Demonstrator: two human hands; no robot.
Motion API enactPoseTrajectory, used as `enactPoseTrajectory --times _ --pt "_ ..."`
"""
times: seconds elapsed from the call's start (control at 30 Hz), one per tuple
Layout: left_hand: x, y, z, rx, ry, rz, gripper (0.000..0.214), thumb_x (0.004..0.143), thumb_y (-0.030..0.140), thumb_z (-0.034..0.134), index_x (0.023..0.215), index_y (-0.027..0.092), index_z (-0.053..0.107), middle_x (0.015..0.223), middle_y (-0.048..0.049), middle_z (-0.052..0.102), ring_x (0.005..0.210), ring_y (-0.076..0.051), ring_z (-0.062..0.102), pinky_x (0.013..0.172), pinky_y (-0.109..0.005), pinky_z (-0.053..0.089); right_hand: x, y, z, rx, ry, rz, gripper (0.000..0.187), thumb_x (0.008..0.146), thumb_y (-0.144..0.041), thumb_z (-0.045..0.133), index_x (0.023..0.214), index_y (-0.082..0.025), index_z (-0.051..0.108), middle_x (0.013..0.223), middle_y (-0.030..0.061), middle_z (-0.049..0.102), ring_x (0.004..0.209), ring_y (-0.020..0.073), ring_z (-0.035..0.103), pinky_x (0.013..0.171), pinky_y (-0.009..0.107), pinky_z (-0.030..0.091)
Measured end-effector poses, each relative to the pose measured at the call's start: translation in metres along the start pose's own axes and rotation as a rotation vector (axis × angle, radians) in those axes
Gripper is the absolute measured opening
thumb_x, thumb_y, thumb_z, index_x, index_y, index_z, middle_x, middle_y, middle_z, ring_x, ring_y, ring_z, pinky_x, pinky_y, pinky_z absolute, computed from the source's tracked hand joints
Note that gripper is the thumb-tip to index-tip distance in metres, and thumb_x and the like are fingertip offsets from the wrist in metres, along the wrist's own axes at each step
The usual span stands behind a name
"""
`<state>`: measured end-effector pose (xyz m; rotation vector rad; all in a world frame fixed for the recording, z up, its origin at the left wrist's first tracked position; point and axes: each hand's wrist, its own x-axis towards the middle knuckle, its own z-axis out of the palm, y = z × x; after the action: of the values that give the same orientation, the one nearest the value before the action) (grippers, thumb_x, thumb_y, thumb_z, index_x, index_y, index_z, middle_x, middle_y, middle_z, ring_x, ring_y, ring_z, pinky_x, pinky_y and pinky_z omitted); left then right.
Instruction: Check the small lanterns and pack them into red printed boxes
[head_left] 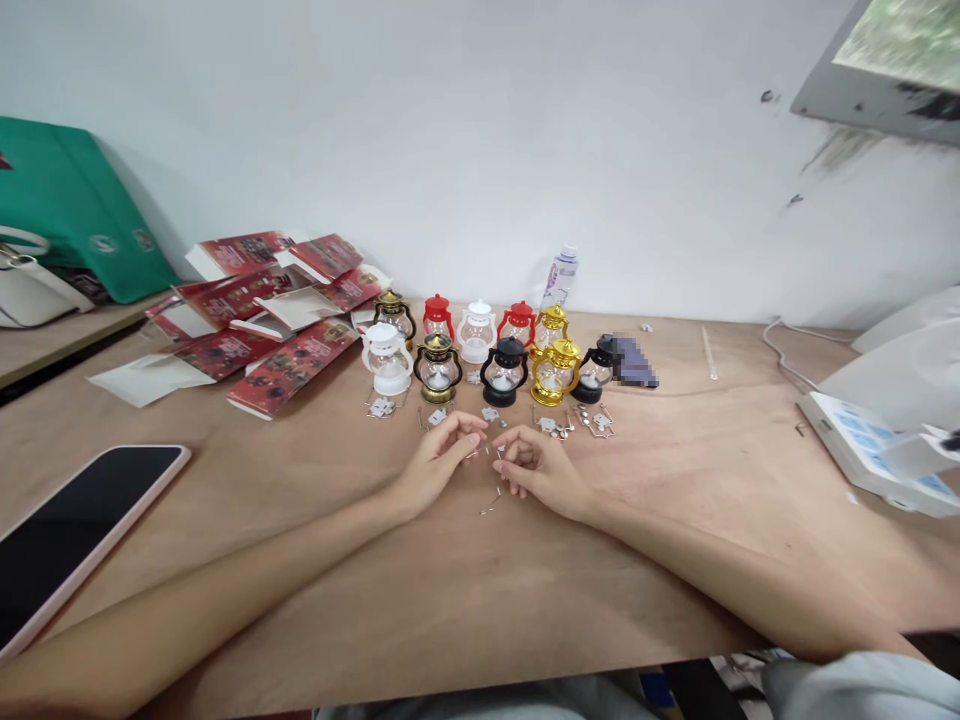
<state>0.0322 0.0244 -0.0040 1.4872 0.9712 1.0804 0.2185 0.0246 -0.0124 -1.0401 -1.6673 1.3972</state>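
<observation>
Grey clothing [855, 685]: mine, closest to the lens, showing along the bottom below the near edge of the wooden table [420, 640].
Far left: a green bag [90, 215] leans by the wall, a white handbag [37, 290] in front of it.
Phone [82, 540]: flat on the table, dark screen up, beside my left forearm.
Red boxes [296, 365]: heaped loosely, several with flaps open, beyond that forearm.
Left hand [439, 452]: my fingers are curled, thumb tip close to the index; whether anything sits between them I cannot tell.
Lanterns [505, 391]: ten small ones in two rows just past my fingertips, in white, red, gold, black and dark bronze; none is touched.
Wire handles and white parts [381, 408]: in little groups before the front row, some right by my fingers.
Loose metal bits [489, 508]: on the wood below the gap between my hands, on my side of the fingertips.
Right hand [546, 462]: thumb and index pinch a thin metal piece [500, 453] at their tips, facing my left hand without touching it.
Bottle [559, 278]: upright behind the lanterns.
Right side: a white power strip [874, 455] lies well apart from my fingers.
</observation>
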Motion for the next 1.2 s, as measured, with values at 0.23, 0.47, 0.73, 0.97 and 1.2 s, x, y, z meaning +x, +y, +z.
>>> enactPoseTrajectory --times 0.23,0.47,0.73,0.97,1.2 --pt "0.001 0.001 -0.002 0.080 0.037 -0.002 0.023 0.081 0.037 0.052 0.082 0.016 0.061 0.080 -0.0026 0.061 0.074 -0.015 0.055 0.071 -0.029 0.047 -0.003 -0.010 -0.007 -0.425 0.101 -0.140 0.026 0.082 -0.040 0.062 0.097 -0.021 0.051 0.059 -0.0065 0.053 0.045 0.0106 0.053 0.045 0.023 0.043" --pt "0.002 0.000 -0.002 0.127 0.022 0.021 0.014 0.077 0.029 0.054 0.078 0.016 0.060 0.074 -0.0014 0.060 0.072 -0.014 0.055 0.065 -0.025 0.043 0.051 -0.062 -0.039 -1.214 0.399 -0.671 0.029 0.088 -0.019 0.046 0.115 -0.014 0.053 0.107 0.0159 0.064 0.099 0.0274 0.057 0.081 0.037 0.046" --pt "0.003 -0.003 -0.002 0.152 0.034 0.013 0.009 0.075 0.023 0.054 0.075 0.016 0.059 0.071 -0.0006 0.061 0.070 -0.014 0.057 0.065 -0.025 0.043 0.088 -0.079 -0.038 -1.831 -0.031 -0.539 0.053 0.077 0.002 0.048 0.127 -0.012 0.047 0.124 0.0186 0.058 0.106 0.0309 0.053 0.082 0.038 0.037" --pt "0.003 -0.005 -0.002 0.138 0.046 0.013 0.007 0.076 0.022 0.054 0.075 0.016 0.059 0.071 -0.0005 0.061 0.071 -0.014 0.057 0.065 -0.026 0.043 0.079 -0.083 -0.052 -1.931 -0.021 -0.631 0.029 0.081 0.001 0.046 0.104 -0.013 0.057 0.105 0.0151 0.064 0.092 0.0269 0.057 0.073 0.035 0.035" --pt "0.004 -0.008 -0.003 0.119 0.054 0.042 0.007 0.076 0.022 0.055 0.076 0.016 0.058 0.075 -0.0015 0.061 0.073 -0.014 0.058 0.068 -0.026 0.044 0.049 -0.082 -0.092 -1.308 0.349 -0.666 0.016 0.076 -0.020 0.064 0.082 -0.021 0.050 0.082 0.0076 0.062 0.089 0.0274 0.053 0.073 0.037 0.041"
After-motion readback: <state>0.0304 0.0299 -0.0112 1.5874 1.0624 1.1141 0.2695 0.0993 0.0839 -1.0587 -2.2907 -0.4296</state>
